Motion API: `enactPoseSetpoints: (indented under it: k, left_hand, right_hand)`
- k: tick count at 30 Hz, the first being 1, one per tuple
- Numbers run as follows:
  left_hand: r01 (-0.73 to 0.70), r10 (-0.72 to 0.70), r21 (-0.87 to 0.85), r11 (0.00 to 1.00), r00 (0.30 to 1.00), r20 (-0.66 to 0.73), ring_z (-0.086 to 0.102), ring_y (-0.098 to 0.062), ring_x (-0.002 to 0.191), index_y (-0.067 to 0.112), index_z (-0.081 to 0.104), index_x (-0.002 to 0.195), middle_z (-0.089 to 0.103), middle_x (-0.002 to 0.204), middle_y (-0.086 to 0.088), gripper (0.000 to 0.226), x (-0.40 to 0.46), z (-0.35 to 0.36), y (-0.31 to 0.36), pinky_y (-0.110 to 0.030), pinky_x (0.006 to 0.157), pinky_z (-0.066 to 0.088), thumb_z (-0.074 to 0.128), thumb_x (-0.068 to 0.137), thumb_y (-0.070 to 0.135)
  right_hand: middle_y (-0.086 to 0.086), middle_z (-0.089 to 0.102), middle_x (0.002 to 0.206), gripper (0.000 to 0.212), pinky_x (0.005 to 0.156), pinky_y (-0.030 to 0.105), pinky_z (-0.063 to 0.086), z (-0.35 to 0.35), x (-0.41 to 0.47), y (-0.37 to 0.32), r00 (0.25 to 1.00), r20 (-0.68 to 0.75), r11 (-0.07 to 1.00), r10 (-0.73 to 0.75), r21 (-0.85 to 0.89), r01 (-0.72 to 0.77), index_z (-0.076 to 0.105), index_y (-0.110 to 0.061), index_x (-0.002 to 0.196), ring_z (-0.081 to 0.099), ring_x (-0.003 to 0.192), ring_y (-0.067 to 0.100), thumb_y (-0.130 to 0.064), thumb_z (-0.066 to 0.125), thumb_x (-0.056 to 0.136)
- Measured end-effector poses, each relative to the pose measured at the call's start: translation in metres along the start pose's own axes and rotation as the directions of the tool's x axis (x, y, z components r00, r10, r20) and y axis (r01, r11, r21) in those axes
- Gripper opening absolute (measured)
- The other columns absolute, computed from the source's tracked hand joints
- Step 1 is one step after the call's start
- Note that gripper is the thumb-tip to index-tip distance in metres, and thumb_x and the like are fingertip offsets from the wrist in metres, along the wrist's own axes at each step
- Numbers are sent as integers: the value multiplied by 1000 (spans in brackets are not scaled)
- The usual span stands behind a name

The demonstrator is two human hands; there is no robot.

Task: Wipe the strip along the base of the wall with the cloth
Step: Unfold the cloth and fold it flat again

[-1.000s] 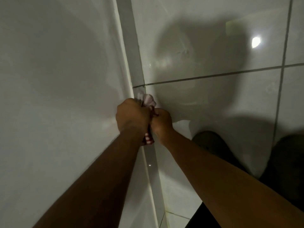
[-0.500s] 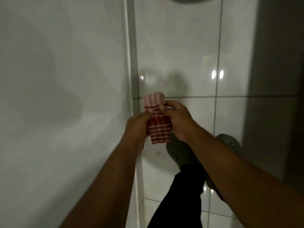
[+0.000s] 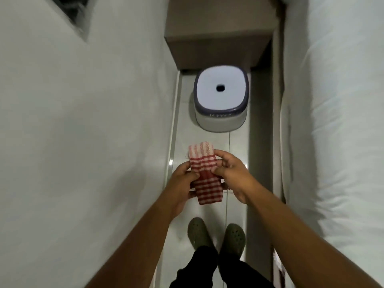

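Note:
A folded red-and-white checked cloth [image 3: 204, 175] is held in the air between both hands, well above the floor. My left hand [image 3: 182, 179] pinches its left edge and my right hand [image 3: 230, 175] pinches its right edge. The pale strip along the base of the wall [image 3: 173, 134] runs up the picture just left of the hands, where the white wall [image 3: 83, 142] meets the glossy tiled floor [image 3: 207, 142]. The cloth is not touching the strip.
A white plastic stool with a dark rim [image 3: 221, 98] stands on the floor ahead, against a brown cabinet [image 3: 218, 36]. A bed with white bedding [image 3: 336, 142] fills the right side. My feet in green clogs [image 3: 216, 235] stand in the narrow aisle.
The view has risen from close to the floor to a standing look down the aisle. The cloth has left the strip and is now stretched between both hands in the air.

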State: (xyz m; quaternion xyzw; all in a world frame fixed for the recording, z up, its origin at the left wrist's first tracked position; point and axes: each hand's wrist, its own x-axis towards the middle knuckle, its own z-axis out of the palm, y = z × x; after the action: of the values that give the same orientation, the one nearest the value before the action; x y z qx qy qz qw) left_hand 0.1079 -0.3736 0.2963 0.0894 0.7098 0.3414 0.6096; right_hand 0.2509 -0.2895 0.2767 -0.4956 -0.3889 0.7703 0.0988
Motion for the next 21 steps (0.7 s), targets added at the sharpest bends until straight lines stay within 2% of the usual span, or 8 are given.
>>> enactPoseSetpoints:
  k: [6,9,11,14,18,21]
  left_hand:
    - [-109,106,81,991,994,37,73,-23,99,23,57,132,74,111,-4,39,-10,4,92,-41,82,61,54,94,12]
    - [-124,121,115,985,992,36,72,-24,99,24,57,133,74,113,-3,38,15,6,130,-47,90,58,55,96,18]
    - [-139,134,96,986,989,58,73,-22,97,25,57,133,74,111,-1,37,44,8,152,-45,88,59,56,96,19]
    - [-134,127,68,989,987,96,74,-17,93,27,57,132,74,107,4,37,95,12,188,-35,77,61,54,97,16]
    - [-143,132,109,984,985,108,71,-23,102,25,54,137,70,118,0,41,186,18,223,-48,91,58,53,97,12]
    - [-174,163,150,973,983,84,71,-22,101,26,55,134,70,115,1,38,266,26,227,-46,89,59,50,99,13]
  right_hand:
    - [-4,73,105,39,66,30,62,-2,-11,-75,988,-117,994,-104,23,107,59,-32,124,74,92,15,-7,59,94]
    - [-7,73,104,37,65,28,62,-2,11,-104,971,-186,989,-149,-22,148,59,-30,125,73,91,15,-11,61,94]
    - [-7,70,107,36,66,29,62,-6,38,-124,959,-236,988,-156,-58,147,58,-27,127,72,92,17,-12,60,95]
    - [-8,67,104,37,71,33,60,-19,89,-151,939,-314,987,-142,-113,111,56,-24,130,70,89,15,-10,58,96]
    - [-1,66,107,39,73,34,61,-46,181,-177,926,-339,973,-165,-209,97,55,-23,133,70,91,17,-7,54,97]
    - [1,65,109,40,72,34,63,-72,258,-175,919,-347,960,-188,-264,96,54,-23,134,69,92,18,-7,53,97]
